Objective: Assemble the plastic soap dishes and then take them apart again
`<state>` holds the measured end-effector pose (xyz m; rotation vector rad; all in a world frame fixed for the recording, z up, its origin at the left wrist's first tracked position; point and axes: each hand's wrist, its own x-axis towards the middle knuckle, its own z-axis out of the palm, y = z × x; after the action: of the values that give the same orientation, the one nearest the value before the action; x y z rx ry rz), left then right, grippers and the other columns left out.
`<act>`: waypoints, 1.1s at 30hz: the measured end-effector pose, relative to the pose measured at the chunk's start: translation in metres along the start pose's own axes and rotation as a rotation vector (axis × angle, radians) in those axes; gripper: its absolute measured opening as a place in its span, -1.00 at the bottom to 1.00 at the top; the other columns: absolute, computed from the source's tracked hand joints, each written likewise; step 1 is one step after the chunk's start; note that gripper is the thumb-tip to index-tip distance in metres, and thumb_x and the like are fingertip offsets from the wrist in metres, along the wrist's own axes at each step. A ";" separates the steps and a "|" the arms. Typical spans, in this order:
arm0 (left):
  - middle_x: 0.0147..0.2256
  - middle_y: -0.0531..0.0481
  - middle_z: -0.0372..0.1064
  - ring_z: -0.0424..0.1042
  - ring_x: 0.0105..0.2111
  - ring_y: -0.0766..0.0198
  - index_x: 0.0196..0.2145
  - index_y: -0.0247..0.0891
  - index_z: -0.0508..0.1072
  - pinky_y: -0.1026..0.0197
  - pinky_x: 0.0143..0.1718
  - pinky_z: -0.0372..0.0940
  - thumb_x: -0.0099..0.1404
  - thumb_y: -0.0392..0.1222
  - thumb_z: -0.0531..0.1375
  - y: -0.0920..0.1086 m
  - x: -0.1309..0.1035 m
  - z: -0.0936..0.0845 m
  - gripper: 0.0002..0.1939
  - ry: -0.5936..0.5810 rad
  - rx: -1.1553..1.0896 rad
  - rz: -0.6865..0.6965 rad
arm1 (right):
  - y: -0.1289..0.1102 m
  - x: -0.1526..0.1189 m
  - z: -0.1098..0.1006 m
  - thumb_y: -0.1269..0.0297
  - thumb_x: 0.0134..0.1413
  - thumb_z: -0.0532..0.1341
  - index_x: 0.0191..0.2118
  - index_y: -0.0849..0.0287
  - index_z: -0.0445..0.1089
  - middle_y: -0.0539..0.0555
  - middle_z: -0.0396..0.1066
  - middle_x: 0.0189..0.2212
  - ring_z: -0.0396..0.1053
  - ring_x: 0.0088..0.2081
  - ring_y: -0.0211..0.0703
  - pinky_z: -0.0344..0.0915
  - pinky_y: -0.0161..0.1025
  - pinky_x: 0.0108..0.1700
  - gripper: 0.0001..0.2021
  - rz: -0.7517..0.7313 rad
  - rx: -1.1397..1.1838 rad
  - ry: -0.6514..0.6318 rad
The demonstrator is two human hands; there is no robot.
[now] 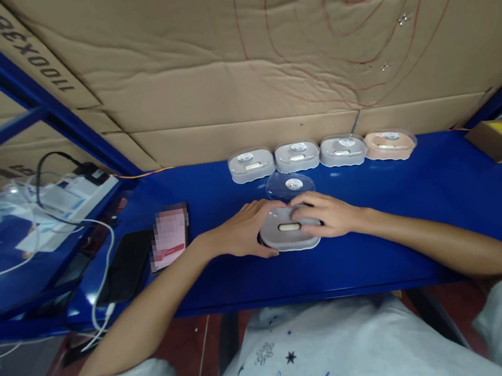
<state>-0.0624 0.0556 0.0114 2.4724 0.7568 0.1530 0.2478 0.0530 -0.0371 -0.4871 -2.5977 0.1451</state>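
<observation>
A grey oval plastic box (284,241) with a pale bar-shaped piece in its top stands on the blue table in front of me. My left hand (251,229) is closed round its left end, with the thumb at the front and the fingers at the back. Against the right end and top, my right hand (332,213) has its fingers bent over the box, slightly blurred. A clear oval lid (277,188) bearing a round white sticker lies just behind the box.
Along the back stand several similar boxes: grey ones (253,173) and a peach one (389,152). To the left lie a phone with a lit screen (170,237), a black phone (124,267) and white cables (111,250). A cardboard box (488,142) sits at right.
</observation>
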 end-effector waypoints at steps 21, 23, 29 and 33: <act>0.44 -0.32 0.07 0.12 0.45 -0.37 0.49 -0.07 0.00 -0.46 0.46 0.09 0.12 0.26 0.53 -0.007 0.005 0.014 0.21 0.048 -0.211 -0.100 | -0.005 -0.002 0.000 -0.17 0.41 0.27 0.30 0.14 0.48 0.36 0.35 0.44 0.52 0.21 0.20 0.48 0.18 0.23 -0.43 0.054 0.011 -0.032; 0.44 -0.32 0.07 0.12 0.46 -0.36 0.50 -0.08 -0.01 -0.45 0.46 0.10 0.13 0.27 0.53 -0.006 0.005 0.013 0.21 0.048 -0.226 -0.096 | -0.004 -0.002 0.000 -0.16 0.42 0.27 0.29 0.14 0.48 0.36 0.36 0.43 0.52 0.21 0.19 0.47 0.18 0.23 -0.44 0.057 0.027 -0.024; 0.43 -0.29 0.11 0.18 0.44 -0.33 0.50 -0.02 0.02 -0.43 0.43 0.15 0.16 0.31 0.52 -0.006 0.005 0.014 0.18 0.078 -0.231 -0.044 | -0.001 -0.004 0.001 -0.15 0.46 0.23 0.25 0.17 0.49 0.40 0.38 0.41 0.52 0.21 0.19 0.47 0.17 0.21 -0.47 0.051 0.062 0.001; 0.41 -0.28 0.17 0.20 0.42 -0.34 0.49 -0.04 0.09 -0.42 0.43 0.14 0.13 0.25 0.55 -0.007 0.008 0.020 0.16 0.106 -0.172 -0.032 | 0.002 -0.008 0.006 -0.13 0.40 0.28 0.29 0.17 0.47 0.42 0.37 0.41 0.45 0.32 0.25 0.42 0.21 0.27 -0.43 0.012 0.024 0.011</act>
<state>-0.0539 0.0558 -0.0097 2.3029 0.7931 0.3256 0.2524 0.0513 -0.0462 -0.4932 -2.5792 0.1772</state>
